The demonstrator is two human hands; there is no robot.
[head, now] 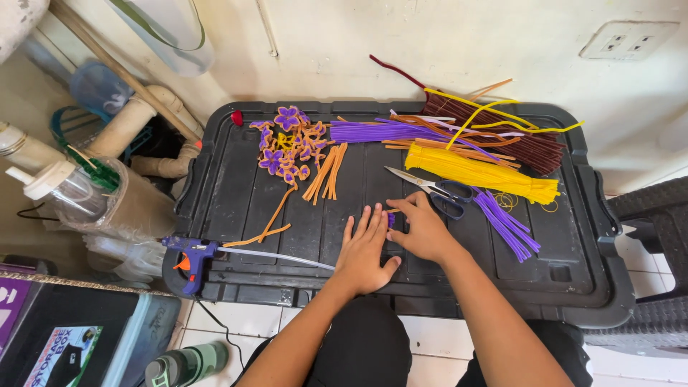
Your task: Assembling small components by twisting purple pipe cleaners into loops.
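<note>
Purple pipe-cleaner piece (390, 218) is pinched by right hand (424, 231); left hand (365, 251) is laid flat, released, on one black bin lid (236, 193); one scissors (430, 189), one glue gun (188, 259) are seen.

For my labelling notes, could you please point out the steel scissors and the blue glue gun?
Steel scissors with dark handles (430, 190): head view, at the pivot.
Blue glue gun (192, 254): head view, on its body.

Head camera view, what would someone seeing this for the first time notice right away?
Probably the bright yellow bundle of pipe cleaners at the right of the black storage lid, with purple and orange bundles behind it. Next, the cluster of purple pipe-cleaner flowers at the lid's back left. In the middle, the left hand and right hand meet over a small purple piece, near the scissors.
</note>
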